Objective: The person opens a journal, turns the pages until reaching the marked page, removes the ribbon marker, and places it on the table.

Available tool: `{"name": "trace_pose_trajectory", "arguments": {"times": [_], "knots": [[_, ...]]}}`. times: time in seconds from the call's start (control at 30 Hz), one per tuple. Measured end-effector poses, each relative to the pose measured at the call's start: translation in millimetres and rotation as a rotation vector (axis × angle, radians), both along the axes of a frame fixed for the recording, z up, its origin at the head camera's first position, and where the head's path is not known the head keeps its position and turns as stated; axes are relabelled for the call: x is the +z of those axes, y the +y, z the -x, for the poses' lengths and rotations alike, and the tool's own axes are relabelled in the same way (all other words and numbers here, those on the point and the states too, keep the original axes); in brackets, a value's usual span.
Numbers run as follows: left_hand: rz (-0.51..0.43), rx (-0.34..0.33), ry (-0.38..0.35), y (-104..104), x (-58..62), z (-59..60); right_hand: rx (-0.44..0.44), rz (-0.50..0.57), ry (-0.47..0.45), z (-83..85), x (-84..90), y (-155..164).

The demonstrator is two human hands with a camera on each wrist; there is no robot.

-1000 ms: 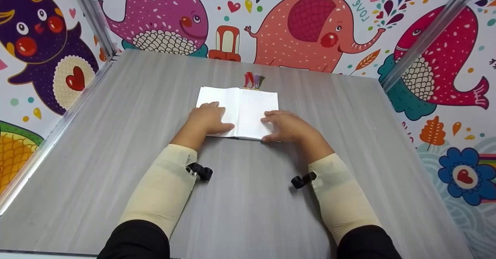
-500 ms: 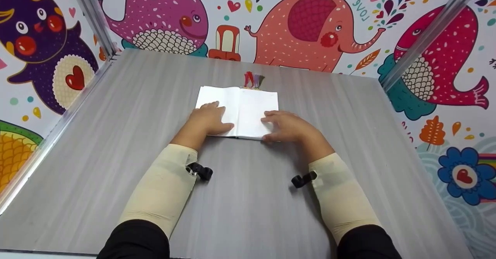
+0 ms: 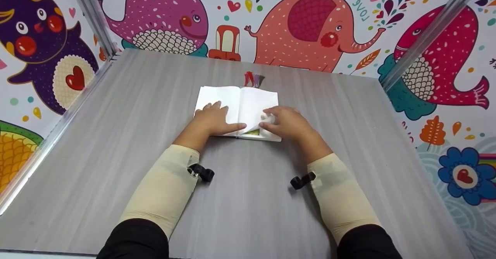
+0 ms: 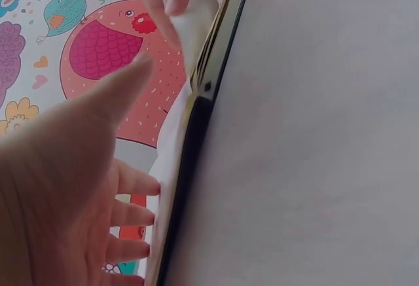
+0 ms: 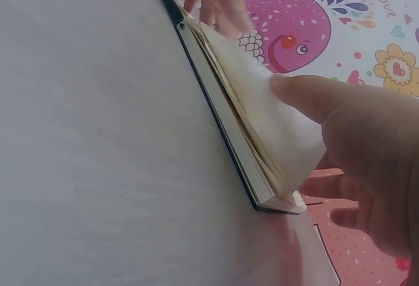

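An open book [image 3: 236, 100] with white pages lies flat on the grey table [image 3: 248, 197]. Coloured ribbon markers [image 3: 254, 80] stick out past its far edge. My left hand [image 3: 217, 116] rests flat on the left page, fingers straight. My right hand [image 3: 271, 121] pinches the near corner of the right page [image 3: 254, 123] and lifts it, showing a coloured bit beneath. In the right wrist view my thumb [image 5: 308, 96] sits on top of the raised page [image 5: 262, 109], above the book's block of pages [image 5: 245, 161]. The left wrist view shows the book's dark edge [image 4: 190, 168] and the lifted page [image 4: 196, 24].
The table is boxed in by walls [image 3: 310, 23] printed with cartoon animals, with metal posts [image 3: 93, 19] at the corners. Small black wrist cameras [image 3: 199, 172] sit on both cream sleeves. Bare grey tabletop surrounds the book.
My right hand has taken hold of the right page's near corner and raised it off the book. My left thumb has slid slightly rightward along the near edge.
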State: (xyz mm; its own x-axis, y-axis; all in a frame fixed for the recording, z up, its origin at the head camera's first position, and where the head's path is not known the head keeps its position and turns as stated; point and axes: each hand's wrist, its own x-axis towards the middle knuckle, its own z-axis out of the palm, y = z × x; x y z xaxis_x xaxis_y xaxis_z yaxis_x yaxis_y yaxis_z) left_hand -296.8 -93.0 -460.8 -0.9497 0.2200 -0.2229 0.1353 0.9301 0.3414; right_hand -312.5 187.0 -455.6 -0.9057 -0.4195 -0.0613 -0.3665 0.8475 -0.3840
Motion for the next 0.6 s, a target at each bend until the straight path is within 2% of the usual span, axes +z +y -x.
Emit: {"name": "trace_pose_trajectory", "arguments": {"times": [0.2, 0.37, 0.47, 0.6], "knots": [[-0.005, -0.022, -0.025, 4.0, 0.9, -2.5, -0.017, 0.006, 0.112, -0.3, -1.3, -4.0], [-0.005, -0.016, -0.015, 7.4, -1.1, -4.7, -0.020, 0.007, 0.214, -2.9, -0.4, -9.5], [-0.008, -0.011, 0.004, 10.5, -2.3, -5.5, -0.052, 0.003, 0.268, -5.8, 1.9, -13.2], [-0.008, 0.001, 0.026, 14.1, -2.2, -6.6, -0.105, 0.009, 0.294, -9.3, 4.3, -18.0]]}}
